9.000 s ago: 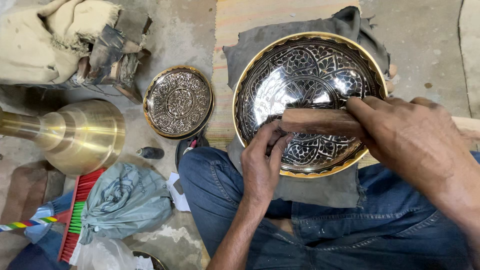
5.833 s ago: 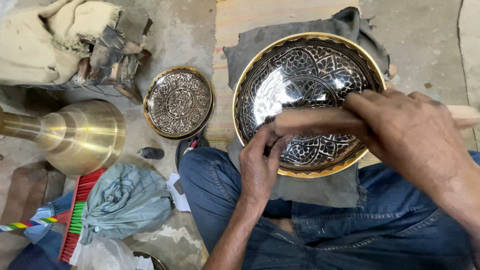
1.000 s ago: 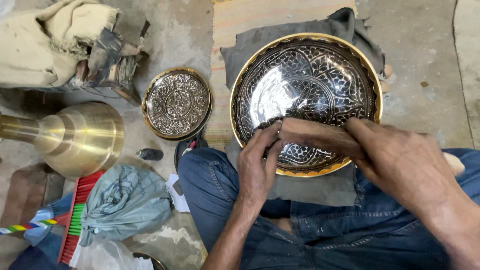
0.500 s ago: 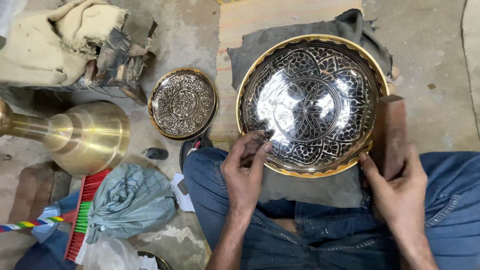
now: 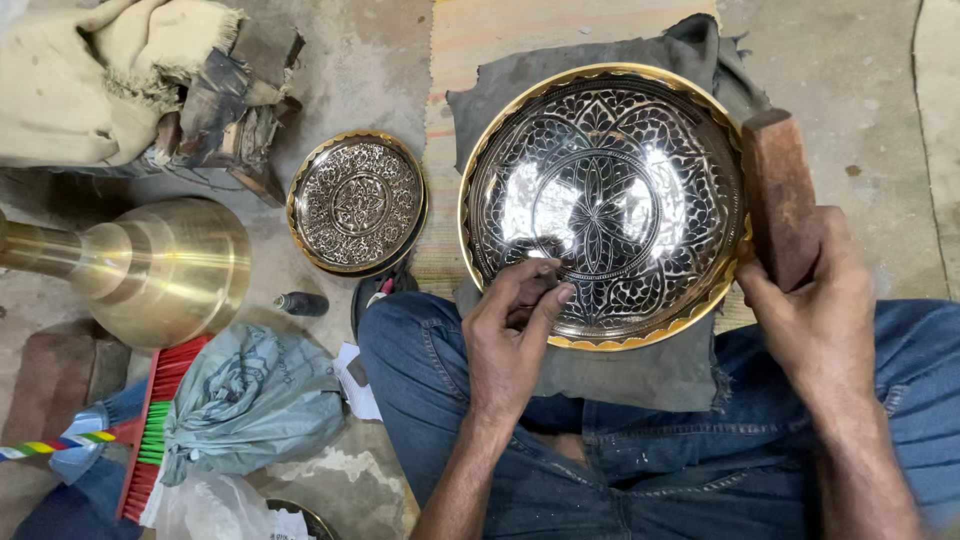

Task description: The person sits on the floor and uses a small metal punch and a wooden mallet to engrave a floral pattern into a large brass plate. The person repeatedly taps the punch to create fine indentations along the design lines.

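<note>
Brass engraved bowl [image 5: 605,205] is sitting on grey cloth [image 5: 620,365] over the lap. Left hand [image 5: 512,340] is pinching a small tool at bowl's near-left rim; right hand [image 5: 815,310] is gripping wooden block [image 5: 778,190], upright, touching bowl's right edge.

The left hand [image 5: 510,335] hid a small tool in its grip. The brass vessel [image 5: 150,265] and striped broom handle [image 5: 50,445] ran off the left edge.

The head camera looks straight down, close, onto the lap and the floor [image 5: 860,60].
</note>
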The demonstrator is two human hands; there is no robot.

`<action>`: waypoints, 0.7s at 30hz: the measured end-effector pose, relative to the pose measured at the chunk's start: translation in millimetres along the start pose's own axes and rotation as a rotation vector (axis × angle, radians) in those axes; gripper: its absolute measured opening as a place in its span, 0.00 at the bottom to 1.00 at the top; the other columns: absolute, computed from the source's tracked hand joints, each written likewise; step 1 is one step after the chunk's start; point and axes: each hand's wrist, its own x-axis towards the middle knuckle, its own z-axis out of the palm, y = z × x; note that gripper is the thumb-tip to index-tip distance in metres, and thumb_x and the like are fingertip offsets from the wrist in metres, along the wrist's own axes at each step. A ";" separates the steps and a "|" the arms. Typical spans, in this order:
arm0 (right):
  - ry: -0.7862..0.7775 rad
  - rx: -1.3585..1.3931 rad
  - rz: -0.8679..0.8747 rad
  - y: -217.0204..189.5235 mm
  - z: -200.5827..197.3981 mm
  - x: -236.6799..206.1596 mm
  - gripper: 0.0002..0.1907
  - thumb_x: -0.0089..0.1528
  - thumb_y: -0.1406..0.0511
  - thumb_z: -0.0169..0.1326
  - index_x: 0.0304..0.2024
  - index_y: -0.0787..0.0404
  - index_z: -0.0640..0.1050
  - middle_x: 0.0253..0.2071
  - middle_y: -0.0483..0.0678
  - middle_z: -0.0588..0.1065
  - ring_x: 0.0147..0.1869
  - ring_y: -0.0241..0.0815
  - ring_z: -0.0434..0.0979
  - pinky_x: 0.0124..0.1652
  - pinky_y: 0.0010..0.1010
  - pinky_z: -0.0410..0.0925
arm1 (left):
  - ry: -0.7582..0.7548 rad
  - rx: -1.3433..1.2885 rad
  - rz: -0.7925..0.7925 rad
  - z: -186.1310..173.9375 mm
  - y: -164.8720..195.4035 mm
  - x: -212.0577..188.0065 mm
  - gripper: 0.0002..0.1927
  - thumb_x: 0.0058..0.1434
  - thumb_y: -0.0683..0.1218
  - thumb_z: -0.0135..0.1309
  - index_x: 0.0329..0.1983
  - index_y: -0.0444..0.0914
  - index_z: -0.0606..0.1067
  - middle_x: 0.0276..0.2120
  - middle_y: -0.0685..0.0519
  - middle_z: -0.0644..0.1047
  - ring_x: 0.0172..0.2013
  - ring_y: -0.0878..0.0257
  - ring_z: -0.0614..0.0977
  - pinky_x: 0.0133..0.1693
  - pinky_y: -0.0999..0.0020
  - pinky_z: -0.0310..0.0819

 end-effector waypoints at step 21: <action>-0.113 0.170 0.224 19.5 4.3 -58.1 0.22 0.63 0.60 0.65 0.44 0.69 0.69 0.35 0.55 0.71 0.35 0.37 0.68 0.30 0.30 0.65 | 0.121 0.084 0.043 -2.6 -3.6 13.8 0.15 0.63 0.42 0.64 0.53 0.36 0.79 0.37 0.51 0.85 0.35 0.68 0.86 0.33 0.75 0.80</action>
